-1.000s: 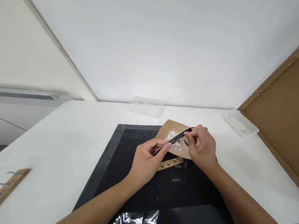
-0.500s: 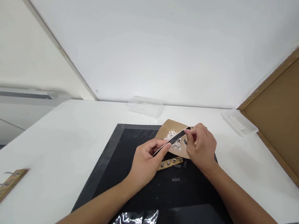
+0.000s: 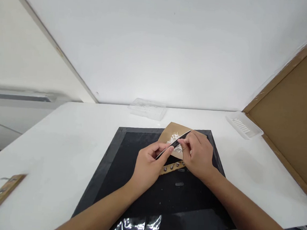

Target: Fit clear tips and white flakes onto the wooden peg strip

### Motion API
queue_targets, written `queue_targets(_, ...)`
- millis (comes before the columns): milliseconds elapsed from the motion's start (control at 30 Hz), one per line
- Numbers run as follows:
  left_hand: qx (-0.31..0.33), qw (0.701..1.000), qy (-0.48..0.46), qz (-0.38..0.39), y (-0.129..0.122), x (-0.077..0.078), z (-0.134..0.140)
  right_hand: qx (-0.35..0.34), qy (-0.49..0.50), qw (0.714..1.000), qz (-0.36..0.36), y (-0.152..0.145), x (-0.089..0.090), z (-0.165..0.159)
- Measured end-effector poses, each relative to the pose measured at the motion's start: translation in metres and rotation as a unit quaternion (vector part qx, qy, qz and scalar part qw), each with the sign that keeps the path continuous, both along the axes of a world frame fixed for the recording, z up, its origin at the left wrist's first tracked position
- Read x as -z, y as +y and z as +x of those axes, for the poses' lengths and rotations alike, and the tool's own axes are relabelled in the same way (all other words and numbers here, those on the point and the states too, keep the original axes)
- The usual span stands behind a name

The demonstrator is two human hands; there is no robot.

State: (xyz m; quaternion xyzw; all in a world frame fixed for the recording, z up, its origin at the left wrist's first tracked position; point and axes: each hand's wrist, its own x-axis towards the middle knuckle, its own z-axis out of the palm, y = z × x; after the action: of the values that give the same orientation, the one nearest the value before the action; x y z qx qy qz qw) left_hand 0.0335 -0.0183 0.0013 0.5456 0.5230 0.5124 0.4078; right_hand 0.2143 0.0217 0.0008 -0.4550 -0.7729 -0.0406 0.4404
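Observation:
My left hand (image 3: 150, 163) pinches the near end of a slim black strip with a white edge, which looks like a nail file (image 3: 175, 143). It slants up and to the right. My right hand (image 3: 197, 153) is closed, its thumb and forefinger pressed together against the strip's upper half; anything between those fingertips is hidden. Beneath the hands lies a brown paper sheet (image 3: 168, 130) bearing a heap of small white pieces (image 3: 173, 137). Just below it, partly behind my left hand, sits a wooden bar with round metal studs (image 3: 171, 167). Small clear plastic pieces (image 3: 179, 184) lie nearby.
A black mat (image 3: 136, 192) covers the middle of the white table (image 3: 59, 146). At the back stands a clear plastic box (image 3: 148, 110); a translucent tray with white strips (image 3: 245, 126) is at the right, near a cardboard panel (image 3: 290, 116). A wooden rack with metal pegs (image 3: 1, 196) lies at the left.
My right hand has slid down and left along the strip, from its far end to nearer its middle. My left hand keeps its hold. The view has shifted slightly.

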Motion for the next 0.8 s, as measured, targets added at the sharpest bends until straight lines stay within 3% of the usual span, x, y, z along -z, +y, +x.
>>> queue_targets(133,-0.003,1.0,-0.003,0.005,0.0004,-0.0001,0.0005,0.031,0.01,0.999,0.011,-0.0021,-0.002,-0.0026)
queue_targets(233,0.0,1.0,-0.006,0.009,-0.0008,-0.0014,0.0004,-0.012,0.008,1.0,0.008,-0.005,-0.0042,-0.0044)
queue_targets(400,-0.003,1.0,-0.001,0.004,-0.0026,-0.0043,-0.0007,0.017,0.005,1.0,0.015,-0.0075,-0.0056,-0.0059)
queue_targets(533,-0.006,1.0,0.007,0.015,-0.0025,-0.0041,-0.0009,-0.021,-0.009,1.0,0.001,-0.0085,-0.0055,-0.0059)
queue_targets(667,-0.01,1.0,0.015,0.016,-0.003,-0.0026,-0.001,0.027,-0.001,1.0,-0.008,-0.0067,-0.0056,-0.0046)
queue_targets(800,-0.014,1.0,0.015,0.023,-0.0032,-0.0015,-0.0012,-0.008,-0.011,1.0,-0.014,-0.004,-0.005,-0.0035)
